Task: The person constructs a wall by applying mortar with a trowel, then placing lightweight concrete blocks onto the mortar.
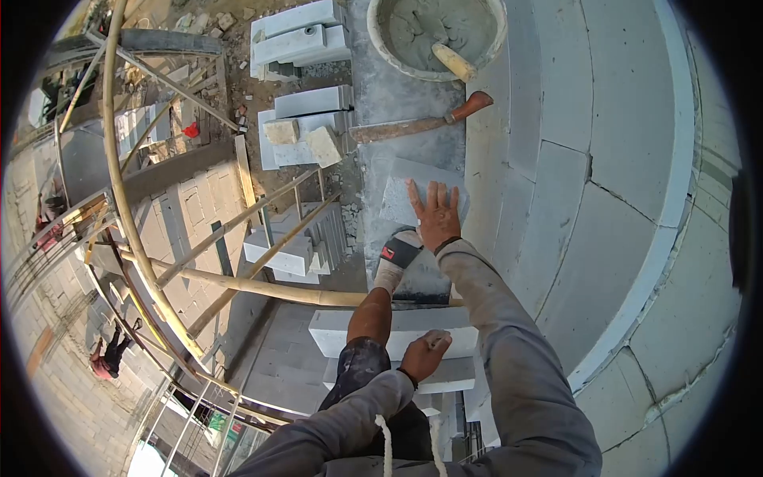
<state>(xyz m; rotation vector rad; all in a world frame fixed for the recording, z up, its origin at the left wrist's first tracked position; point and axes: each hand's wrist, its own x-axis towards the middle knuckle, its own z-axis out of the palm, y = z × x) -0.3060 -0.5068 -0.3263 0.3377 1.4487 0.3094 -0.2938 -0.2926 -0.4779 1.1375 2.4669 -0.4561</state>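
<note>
My right hand [435, 216] lies with its fingers spread on a pale grey block [401, 191], which sits on the grey work surface [409, 99]. Nearer my body, my left hand [424, 354] is closed, with something small and greyish at its fingertips that I cannot make out. It is above long white blocks [326, 334]. My foot, in a dark strap [401, 248], rests just beside the pale block. Beyond them, a long blade with a wooden handle [470, 106] lies across the surface, below a round bucket of grey mortar [377, 56] with a handled tool [454, 62] in it.
A wall of large grey blocks [568, 215] rises along the right. Bamboo scaffold poles [131, 199] cross the left side. Stacks of white blocks [300, 44] stand on the ground beyond the surface's left edge. Farther down at the left is another person [111, 355].
</note>
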